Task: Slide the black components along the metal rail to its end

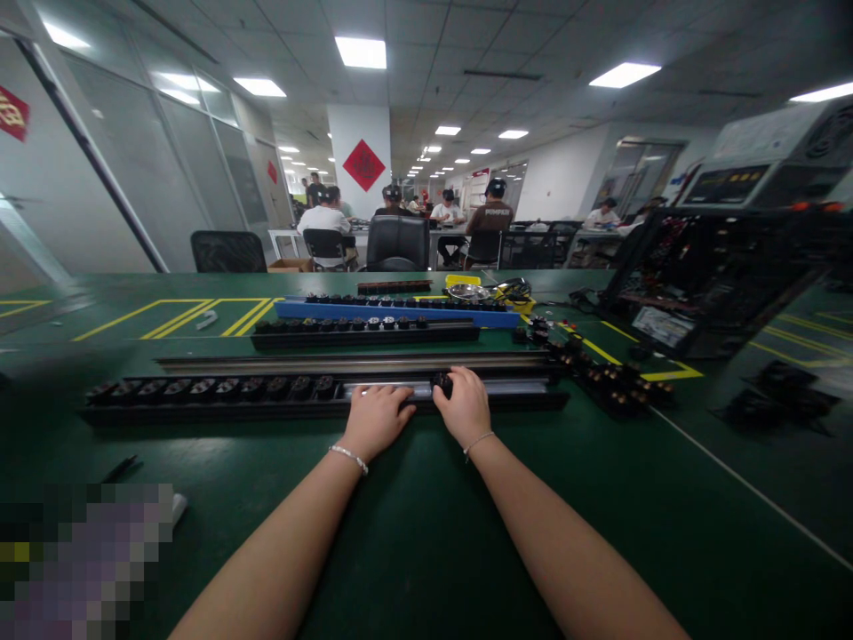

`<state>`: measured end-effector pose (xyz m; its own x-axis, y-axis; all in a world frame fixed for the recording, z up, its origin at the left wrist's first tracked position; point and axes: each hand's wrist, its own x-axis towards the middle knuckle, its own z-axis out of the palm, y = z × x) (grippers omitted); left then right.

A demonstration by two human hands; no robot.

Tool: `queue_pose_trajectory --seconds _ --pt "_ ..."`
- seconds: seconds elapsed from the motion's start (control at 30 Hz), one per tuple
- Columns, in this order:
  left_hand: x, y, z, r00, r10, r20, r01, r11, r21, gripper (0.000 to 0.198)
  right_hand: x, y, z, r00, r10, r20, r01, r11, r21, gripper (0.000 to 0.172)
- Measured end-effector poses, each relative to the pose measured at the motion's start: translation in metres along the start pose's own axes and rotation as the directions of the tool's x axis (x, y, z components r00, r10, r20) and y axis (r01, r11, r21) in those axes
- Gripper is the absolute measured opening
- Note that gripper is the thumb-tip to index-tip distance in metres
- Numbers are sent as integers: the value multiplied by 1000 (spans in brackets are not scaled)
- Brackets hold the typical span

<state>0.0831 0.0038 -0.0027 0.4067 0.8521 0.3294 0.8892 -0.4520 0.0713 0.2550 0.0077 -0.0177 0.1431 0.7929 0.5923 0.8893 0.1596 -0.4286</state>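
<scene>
A long black channel rail (pixel 200 411) lies across the green table in front of me, its left half filled with a row of round black parts (pixel 227 388). My left hand (pixel 377 416) rests on the rail just right of that row, fingers stretched over its edge and thumb apart. Between the fingers and thumb of my right hand (pixel 466 404) is one round black part (pixel 442 383), held at the rail's channel. A gap of bare silvery channel separates the two hands. Directly behind lies a second, slimmer rail (pixel 267 364).
Farther back are a shorter black rail (pixel 366 334) with round parts and a blue rail (pixel 400 311). Loose black and brass-coloured parts (pixel 613 382) lie to the right, near an open-sided machine (pixel 699 284). A pen (pixel 121 468) lies at left. People sit at tables beyond.
</scene>
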Motion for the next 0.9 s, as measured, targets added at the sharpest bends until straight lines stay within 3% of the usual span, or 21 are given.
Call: queue_pose_trajectory --seconds 0.3,0.9 --pt "-1 0 1 999 12 -46 -11 1000 14 29 1 4 -2 999 41 -9 -41 999 3 27" --pt "0 1 -4 999 -11 34 9 999 39 28 2 14 -14 992 121 -45 -124 991 -59 27"
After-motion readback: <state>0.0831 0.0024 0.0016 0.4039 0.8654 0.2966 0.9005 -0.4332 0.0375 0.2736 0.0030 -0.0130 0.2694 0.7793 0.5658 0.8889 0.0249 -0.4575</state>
